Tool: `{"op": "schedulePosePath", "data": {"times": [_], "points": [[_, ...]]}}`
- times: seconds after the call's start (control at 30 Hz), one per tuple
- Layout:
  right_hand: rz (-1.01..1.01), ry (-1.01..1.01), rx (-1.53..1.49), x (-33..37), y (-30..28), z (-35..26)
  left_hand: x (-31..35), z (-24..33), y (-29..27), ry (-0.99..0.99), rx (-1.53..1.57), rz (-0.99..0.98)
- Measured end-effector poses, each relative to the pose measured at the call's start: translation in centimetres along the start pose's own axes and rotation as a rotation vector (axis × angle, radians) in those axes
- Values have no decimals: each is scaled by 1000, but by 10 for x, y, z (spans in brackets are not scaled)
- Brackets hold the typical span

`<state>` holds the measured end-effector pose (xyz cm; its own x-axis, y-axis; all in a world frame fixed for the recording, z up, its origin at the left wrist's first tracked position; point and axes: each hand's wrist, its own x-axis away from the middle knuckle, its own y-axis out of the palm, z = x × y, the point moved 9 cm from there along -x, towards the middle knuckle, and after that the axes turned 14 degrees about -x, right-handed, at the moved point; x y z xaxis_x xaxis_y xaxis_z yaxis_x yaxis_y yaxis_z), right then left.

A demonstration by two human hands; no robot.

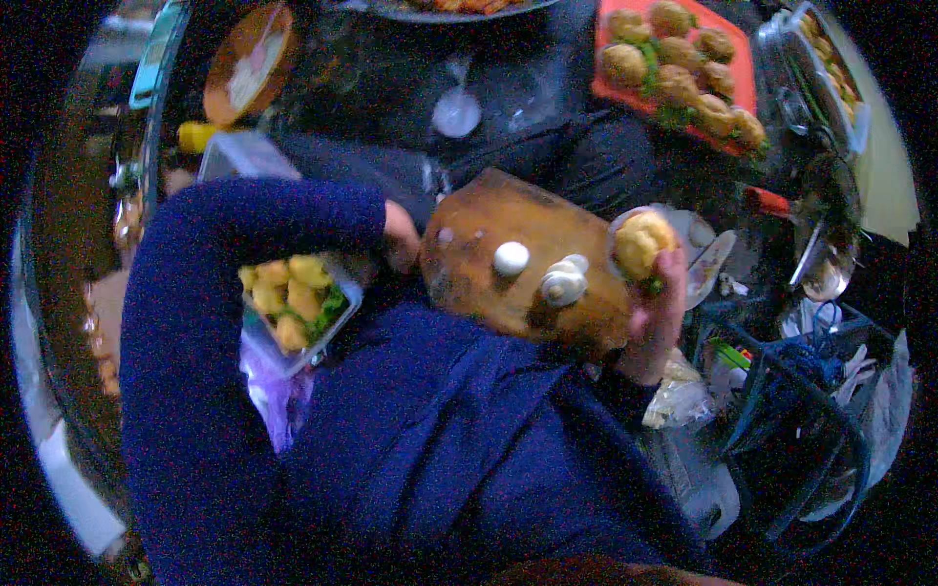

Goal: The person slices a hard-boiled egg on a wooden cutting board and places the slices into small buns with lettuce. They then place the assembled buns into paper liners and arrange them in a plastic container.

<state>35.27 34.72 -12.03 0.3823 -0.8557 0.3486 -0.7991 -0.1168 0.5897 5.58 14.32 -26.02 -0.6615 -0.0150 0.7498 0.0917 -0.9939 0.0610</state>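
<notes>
A dark surface (376, 83) spreads beyond the wooden board (469, 278), which lies before the person's body. The left arm bends sharply at the elbow, its sleeve reaching across to the board's left edge, where the left hand (402, 237) rests; its fingers are mostly hidden, so I cannot tell how far they open or whether they grip the wood. The right hand (660, 308) rises beside the board's right edge, fingers curled closed around a golden bun (642, 244) with some green at its underside.

The board's near edge adjoins the torso. Its left part is mostly bare; a white ball (511, 258) sits near its middle, with stacked white pieces (564, 281) just right of that. The bun is against the right fingers, at the board's right edge, apart from those pieces.
</notes>
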Motion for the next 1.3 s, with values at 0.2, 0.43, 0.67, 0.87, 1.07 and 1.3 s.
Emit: {"op": "schedulePosePath", "data": {"times": [0.2, 0.43, 0.67, 0.87, 1.07, 1.3], "points": [[73, -42, -94, 4, -4, 2, -13, 6, 0, -91, -56, -27], [93, -41, -114, 0, -19, 4, -23, 3, 4, -122, -92, -54], [111, -54, -139, 4, -15, 4, -33, -2, 19, -113, -105, -61], [82, -69, -79, 5, -8, -1, -44, -10, 39, -61, -91, -52], [81, -117, -20, 6, -2, -6, -22, 14, -1, -108, -282, 121], [94, -118, -5, 8, 3, -8, 125, 104, -83, -525, -1090, 595]]}}
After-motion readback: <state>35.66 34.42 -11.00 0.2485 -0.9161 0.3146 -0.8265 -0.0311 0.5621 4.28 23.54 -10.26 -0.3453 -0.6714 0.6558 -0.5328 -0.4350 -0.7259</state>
